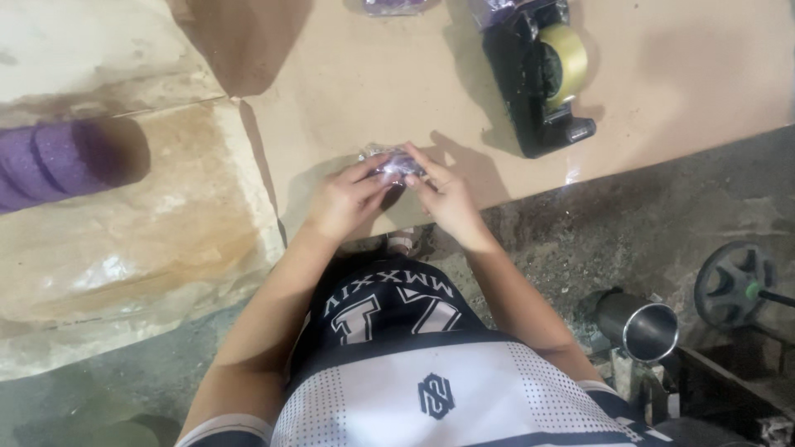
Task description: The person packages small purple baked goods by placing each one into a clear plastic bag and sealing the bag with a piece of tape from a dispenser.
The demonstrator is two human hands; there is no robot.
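Small packet (396, 164), purple contents in clear shiny wrap: we hold it between both hands just above the near edge of the tan board tabletop (373, 74), in front of our body.

Left hand (346, 199): we have it curled about the packet's left end, thumb and forefinger closed on the wrap, the other fingers folded under. How firmly it presses we cannot tell.

Right hand (447, 194): we have it closed on the packet's right end, fingertips pinching the top edge of the wrap, palm turned toward the left hand. The two hands nearly meet over the packet.

Tape dispenser (538, 79), black, heavy desk type, carrying a roll of yellowish clear tape (565, 60): it stands on the tabletop beyond and to the right of our hands, well apart from the packet, cutter end turned toward us.

Purple roll (58, 161), thick and ribbed: it lies on its side at the left, on a stained pale slab (166, 232) covered with crinkled plastic film, beside the tabletop.

Further purple wrapped item (393, 7): it sits at the far edge of the tabletop, mostly cut off by the frame.

Metal tube (650, 329), open-ended and shiny, and a dark spoked wheel (733, 283): both sit low at the right, over a rough grey floor (621, 223).
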